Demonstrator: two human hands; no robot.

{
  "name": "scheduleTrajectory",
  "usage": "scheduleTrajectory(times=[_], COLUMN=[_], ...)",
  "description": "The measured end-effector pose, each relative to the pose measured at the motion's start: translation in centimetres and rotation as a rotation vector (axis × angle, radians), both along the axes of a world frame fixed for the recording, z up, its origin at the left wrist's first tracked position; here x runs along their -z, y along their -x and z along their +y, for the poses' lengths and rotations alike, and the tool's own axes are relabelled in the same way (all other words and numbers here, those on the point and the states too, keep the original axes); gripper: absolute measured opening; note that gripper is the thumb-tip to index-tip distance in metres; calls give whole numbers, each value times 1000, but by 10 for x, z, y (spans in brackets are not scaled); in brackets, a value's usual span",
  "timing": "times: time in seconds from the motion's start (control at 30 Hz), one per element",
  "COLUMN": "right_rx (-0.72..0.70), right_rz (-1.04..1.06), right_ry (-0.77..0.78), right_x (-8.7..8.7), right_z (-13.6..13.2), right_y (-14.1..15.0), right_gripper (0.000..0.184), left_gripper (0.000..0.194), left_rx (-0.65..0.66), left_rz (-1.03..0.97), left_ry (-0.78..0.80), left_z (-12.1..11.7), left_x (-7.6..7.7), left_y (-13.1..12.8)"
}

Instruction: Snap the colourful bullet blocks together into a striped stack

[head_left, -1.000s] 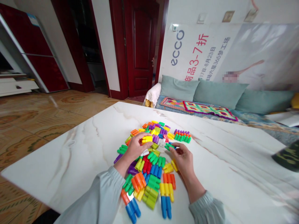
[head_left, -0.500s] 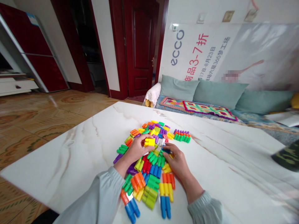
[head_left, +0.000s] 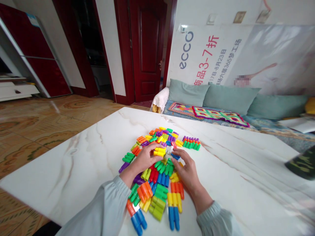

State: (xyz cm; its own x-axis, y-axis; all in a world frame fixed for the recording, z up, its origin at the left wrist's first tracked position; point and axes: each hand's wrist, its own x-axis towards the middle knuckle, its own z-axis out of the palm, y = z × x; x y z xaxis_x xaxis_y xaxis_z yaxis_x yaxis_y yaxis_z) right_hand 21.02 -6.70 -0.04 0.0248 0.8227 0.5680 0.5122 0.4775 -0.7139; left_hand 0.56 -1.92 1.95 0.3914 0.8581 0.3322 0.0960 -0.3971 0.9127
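Note:
A heap of bright plastic bullet-shaped blocks lies on the white marble table. My left hand is curled over the heap and pinches a yellow block between thumb and fingers. Close to its right, my right hand rests on the pile with bent fingers touching a blue block. A joined row of purple, orange and green blocks sits apart at the far right of the heap. Both sleeves are pale grey.
A teal sofa with a crocheted blanket stands behind the table. A dark red door and a red cabinet line the far wall. A camouflage-patterned thing pokes in at the right edge.
My right hand has slid left, from the green block to the blue one beside the left hand. My left hand, still pinching the yellow block, drew slightly nearer.

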Motion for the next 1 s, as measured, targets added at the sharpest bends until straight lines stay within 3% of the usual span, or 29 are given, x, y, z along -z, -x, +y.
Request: scheduleTrajectory(times=[0.2,0.3,0.43,0.67,1.0], right_rx=[22,22,42,116,177], right_rz=[2,0,10,140,218], right_ry=[12,11,0,21,8], right_x=[3,3,2,-4,-6], right_z=[-1,-1,-2,-5,-3], right_y=[1,2,1,2,-1], right_gripper=[21,20,21,23,25], left_gripper=[56,48,32,37,33], left_rx=[80,136,194,179,41], left_rz=[-357,-558,-690,-772,-828], left_ry=[369,451,504,567,525], left_z=[2,3,8,9,13], left_x=[3,1,1,2,1], left_y=[2,5,7,9,6])
